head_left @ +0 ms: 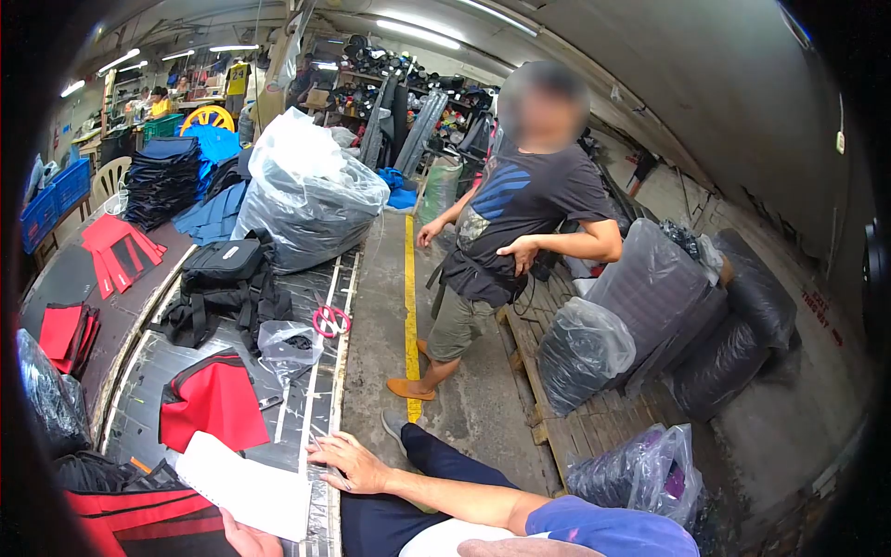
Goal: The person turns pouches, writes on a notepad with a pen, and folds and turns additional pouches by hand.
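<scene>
A sewing workshop, shown by stacked cut fabric panels (121, 252), scissors (331, 321) and bulging plastic sacks (311, 200).

The white paper (246, 487), flat and slanted, lies at seven o'clock in the view, its lower edge in the left hand (251, 537). At its two o'clock, the right hand (357, 464) holds a slim, pen-like object (343, 480). The creased red-and-black cloth piece (215, 408) lies at the paper's eleven o'clock.
</scene>
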A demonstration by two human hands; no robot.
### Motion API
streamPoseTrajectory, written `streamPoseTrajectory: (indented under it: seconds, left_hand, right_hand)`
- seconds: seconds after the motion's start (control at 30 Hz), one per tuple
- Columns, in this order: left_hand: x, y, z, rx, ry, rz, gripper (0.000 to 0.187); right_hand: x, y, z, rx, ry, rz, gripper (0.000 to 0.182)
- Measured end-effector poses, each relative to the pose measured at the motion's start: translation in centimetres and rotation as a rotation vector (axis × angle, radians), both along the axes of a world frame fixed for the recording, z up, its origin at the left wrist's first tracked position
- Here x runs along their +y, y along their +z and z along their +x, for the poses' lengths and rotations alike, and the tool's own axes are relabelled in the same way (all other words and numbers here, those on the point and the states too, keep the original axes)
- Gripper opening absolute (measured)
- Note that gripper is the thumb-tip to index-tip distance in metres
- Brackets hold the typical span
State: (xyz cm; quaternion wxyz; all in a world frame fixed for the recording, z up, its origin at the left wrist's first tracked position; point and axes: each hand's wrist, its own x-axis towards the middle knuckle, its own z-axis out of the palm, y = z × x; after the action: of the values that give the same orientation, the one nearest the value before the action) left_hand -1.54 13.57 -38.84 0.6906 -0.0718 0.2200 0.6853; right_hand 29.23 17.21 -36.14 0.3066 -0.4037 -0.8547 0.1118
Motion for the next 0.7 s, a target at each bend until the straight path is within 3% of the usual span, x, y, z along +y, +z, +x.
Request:
streamPoseTrajectory:
  seconds: [0.7]
  left_hand:
    - [-0.4,2.7,0.9,0.015,-0.032,0.030,0.058]
  right_hand:
    - [-0.2,0.0,-0.1,0.010,-0.007,0.012,0.048]
